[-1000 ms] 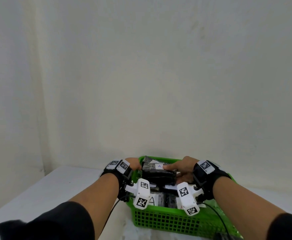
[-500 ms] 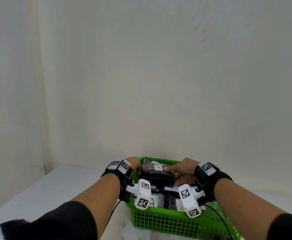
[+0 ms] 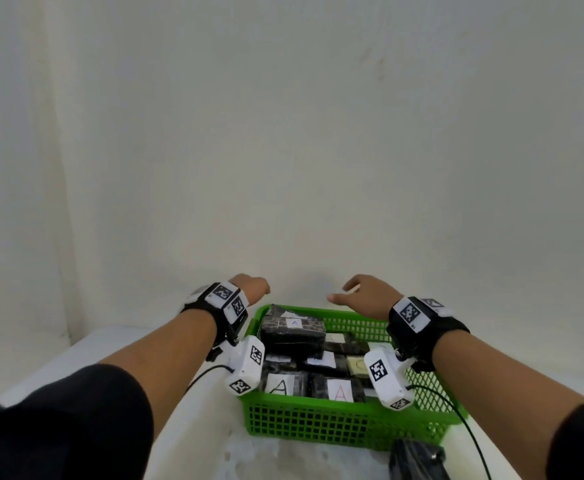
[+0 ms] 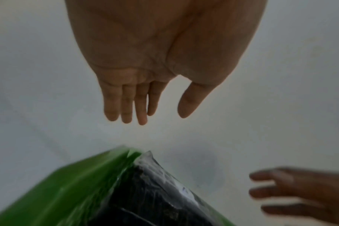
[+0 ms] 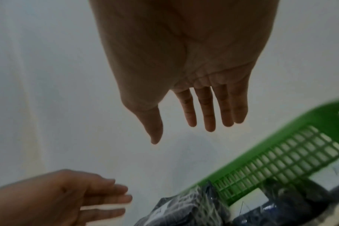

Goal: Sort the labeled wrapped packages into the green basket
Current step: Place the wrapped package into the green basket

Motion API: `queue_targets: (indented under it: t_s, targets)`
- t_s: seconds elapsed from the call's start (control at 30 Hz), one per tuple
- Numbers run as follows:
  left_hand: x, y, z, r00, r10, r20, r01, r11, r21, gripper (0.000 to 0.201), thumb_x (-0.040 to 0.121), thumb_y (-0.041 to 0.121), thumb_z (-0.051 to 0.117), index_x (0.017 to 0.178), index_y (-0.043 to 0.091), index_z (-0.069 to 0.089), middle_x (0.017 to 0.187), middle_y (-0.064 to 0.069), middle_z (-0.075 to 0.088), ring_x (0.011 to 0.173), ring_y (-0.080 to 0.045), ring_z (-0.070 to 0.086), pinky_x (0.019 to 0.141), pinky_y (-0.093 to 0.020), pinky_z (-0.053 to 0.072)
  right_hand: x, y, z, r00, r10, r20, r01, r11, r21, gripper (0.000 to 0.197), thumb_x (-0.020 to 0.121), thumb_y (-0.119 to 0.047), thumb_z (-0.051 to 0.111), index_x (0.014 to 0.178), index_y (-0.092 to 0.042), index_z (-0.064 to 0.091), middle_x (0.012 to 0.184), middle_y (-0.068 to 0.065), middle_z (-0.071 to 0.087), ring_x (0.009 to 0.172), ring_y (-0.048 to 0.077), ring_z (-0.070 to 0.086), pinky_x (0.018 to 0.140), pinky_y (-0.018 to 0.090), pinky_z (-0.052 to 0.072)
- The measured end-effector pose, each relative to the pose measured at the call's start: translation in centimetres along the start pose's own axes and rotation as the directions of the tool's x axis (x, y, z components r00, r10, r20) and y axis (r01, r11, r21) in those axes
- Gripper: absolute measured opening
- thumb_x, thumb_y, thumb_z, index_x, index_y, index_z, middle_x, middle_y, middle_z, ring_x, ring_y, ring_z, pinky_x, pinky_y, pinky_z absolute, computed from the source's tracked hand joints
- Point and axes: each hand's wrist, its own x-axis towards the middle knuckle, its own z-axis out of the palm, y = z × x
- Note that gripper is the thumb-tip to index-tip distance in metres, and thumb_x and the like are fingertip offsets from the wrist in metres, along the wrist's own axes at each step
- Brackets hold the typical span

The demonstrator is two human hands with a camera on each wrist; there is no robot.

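Basket (image 3: 321,422): green, on table, packed with labelled packages
Top package (image 3: 294,330): "A", resting at far-left corner
Left hand (image 3: 252,286): empty, fingers straight
Right hand (image 3: 366,293): empty, spread; advisably lift clear without nudging the stack

1. A white label on the top wrapped package (image 3: 293,330), at the far left of the green basket (image 3: 318,424), bore a blue "A".
2. The near-left package (image 3: 283,385) showed a black "A".
3. The near-middle package (image 3: 339,390) showed a red "A".
4. Other labels were unreadable.
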Motion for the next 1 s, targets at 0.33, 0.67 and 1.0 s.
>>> queue_targets:
  t_s: [0.33, 0.67, 1.0]
  targets:
    - [-9.2, 3.4, 1.9, 0.880, 0.475, -0.015, -0.453, 0.848, 0.273, 0.069, 0.094, 0.038, 0.057, 0.152, 0.014, 0.031, 0.156, -0.002, 0.036, 0.142, -0.021, 0.036, 0.113, -0.030, 0.029, -9.6, 1.1, -2.0, 0.996, -0.091, 0.014, 0.092, 0.980, -0.179, 0.103, 0.087, -0.072, 0.064, 0.166, -0.022, 0.020, 0.170, 0.009, 0.027, 0.153, 0.028, 0.033, 0.122, 0.044, 0.032]
    - [-19.0, 3.6, 8.6, 0.730, 0.678, 0.089, -0.674, 0.691, 0.260, 0.072, 0.088, 0.040, 0.064, 0.150, 0.016, 0.036, 0.150, -0.002, 0.042, 0.136, -0.020, 0.042, 0.114, -0.032, 0.034, -19.6, 6.5, -2.0, 0.994, -0.107, 0.008, 0.107, 0.975, -0.193, 0.122, 0.067, -0.095, 0.055, 0.164, -0.027, 0.023, 0.163, 0.007, 0.034, 0.154, 0.032, 0.025, 0.125, 0.050, 0.025]
    - [-24.7, 4.0, 15.6, 0.570, 0.753, 0.328, -0.821, 0.510, 0.258, 0.078, 0.086, 0.027, 0.065, 0.153, 0.019, 0.028, 0.156, 0.000, 0.033, 0.141, -0.017, 0.037, 0.115, -0.027, 0.032, -29.8, 12.7, -1.7, 0.989, 0.134, 0.070, -0.117, 0.971, -0.209, 0.121, 0.084, -0.076, 0.065, 0.167, -0.016, 0.000, 0.175, 0.007, 0.003, 0.161, 0.026, -0.001, 0.129, 0.046, 0.013]
